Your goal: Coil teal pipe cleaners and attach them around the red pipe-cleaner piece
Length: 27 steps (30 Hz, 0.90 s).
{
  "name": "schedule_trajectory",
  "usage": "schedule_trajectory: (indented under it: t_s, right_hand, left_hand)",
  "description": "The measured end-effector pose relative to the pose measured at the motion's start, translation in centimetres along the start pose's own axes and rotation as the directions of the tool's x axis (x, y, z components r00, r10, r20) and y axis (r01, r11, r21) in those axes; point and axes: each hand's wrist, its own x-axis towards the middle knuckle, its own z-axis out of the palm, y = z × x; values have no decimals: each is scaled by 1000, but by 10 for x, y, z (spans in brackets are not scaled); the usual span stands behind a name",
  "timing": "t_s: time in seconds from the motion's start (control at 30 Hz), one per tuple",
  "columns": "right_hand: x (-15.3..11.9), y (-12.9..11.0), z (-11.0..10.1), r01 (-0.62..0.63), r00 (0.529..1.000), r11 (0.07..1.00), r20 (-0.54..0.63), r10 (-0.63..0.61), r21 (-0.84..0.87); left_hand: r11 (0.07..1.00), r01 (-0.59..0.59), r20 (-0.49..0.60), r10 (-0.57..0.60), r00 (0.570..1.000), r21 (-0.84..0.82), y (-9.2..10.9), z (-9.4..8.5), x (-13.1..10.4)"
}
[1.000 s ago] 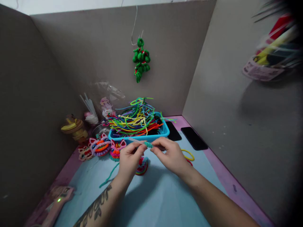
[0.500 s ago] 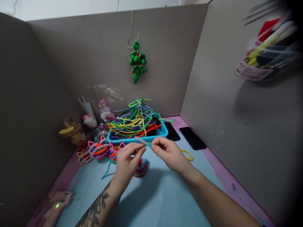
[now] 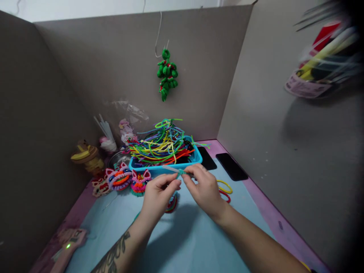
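Observation:
My left hand point(image 3: 160, 191) pinches a teal pipe cleaner point(image 3: 181, 173), which is wound round a pale, translucent stick point(image 3: 169, 168). My right hand point(image 3: 203, 187) grips that stick beside the windings, its fingertips close to those of my left hand. The stick's free end points up and left. A bit of teal shows beside my left wrist. Below the hands lies a small multicoloured pipe-cleaner piece point(image 3: 172, 203), partly hidden by my left hand. Both hands are closed above the light blue mat point(image 3: 182, 242).
Behind the hands stands a blue tray point(image 3: 200, 155) heaped with pipe cleaners. Lion-like pipe-cleaner heads point(image 3: 119, 177) sit at left. Two black phones point(image 3: 231, 167) lie at right, near a yellow ring point(image 3: 226, 186) and a red ring point(image 3: 225, 196). A pink glue gun point(image 3: 69, 246) lies front left.
More teal now wraps the stick, and its loose tail has swung from left of my left hand to behind the forearm. My right hand has shifted slightly, revealing the red ring.

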Motion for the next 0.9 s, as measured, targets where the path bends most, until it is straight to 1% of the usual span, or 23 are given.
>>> schedule_trajectory:
  t_s: [0.07,0.23,0.33,0.4,0.47,0.53,0.6,0.67,0.8,0.9]
  right_hand:
    - [0,1,1,1,1000,1000,1,-1,-13]
    - [2,-1,-1,-75,997,997,26,75,7]
    - [3,-1,-1,-80,997,997,14,81,-11]
    - [2,0,1,-44,999,997,-15,44,-63]
    - [1,0,4,30,997,989,-61,-40,-147]
    - [-1,0,6,106,986,962,-97,-134,-250]
    - [-4,-1,7,154,973,927,-110,-203,-343]
    - [-6,-2,7,177,966,898,-103,-237,-404]
    - [-9,-4,9,212,957,874,-88,-276,-437]
    - [-10,-6,9,207,964,902,-79,-254,-378]
  left_hand:
    - [1000,3,-3,-3,1000,10,0,1,0]
    - [999,23,-11,-23,1000,25,-2,2,0]
    - [999,33,-22,-33,999,18,-6,5,0]
    - [999,43,-23,-43,999,5,-9,6,0]
    - [999,50,-31,-50,998,-13,-11,8,0]
    - [998,61,-34,-62,997,-29,-11,9,-1]
    - [996,80,-36,-82,996,-43,-9,10,-1]
    - [994,100,-32,-101,994,-55,-7,10,-2]
    - [992,117,-64,-120,991,-54,-1,10,-3]
    - [992,121,-90,-122,988,-17,0,9,-2]
